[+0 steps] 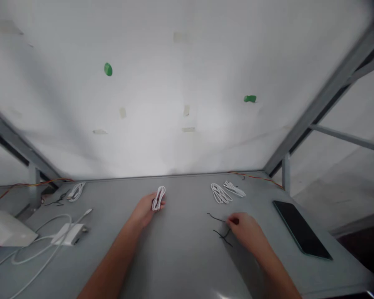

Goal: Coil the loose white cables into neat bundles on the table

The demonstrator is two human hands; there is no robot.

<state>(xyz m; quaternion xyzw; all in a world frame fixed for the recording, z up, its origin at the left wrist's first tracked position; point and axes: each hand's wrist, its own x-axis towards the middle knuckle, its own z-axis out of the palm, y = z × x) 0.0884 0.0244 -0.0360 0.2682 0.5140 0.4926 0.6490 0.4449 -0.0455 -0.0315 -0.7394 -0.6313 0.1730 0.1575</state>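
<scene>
My left hand (146,209) is closed around a coiled white cable (158,198), held upright a little above the grey table. To the right, my right hand (241,226) pinches a thin black twist tie (216,217), whose free end points left. Just below that hand, more black twist ties (223,236) lie crossed on the tabletop. Beyond the right hand rest two coiled white cables, a looser looped one (220,194) and a flatter bundle (234,189) beside it.
A phone (302,228) lies at the right. On the left are a white charger (69,234) with a loose cable, a white box (9,227), another coiled cable (76,192) and black ties (58,199). A white wall (187,153) and metal frame bars (299,128) border the table (180,257).
</scene>
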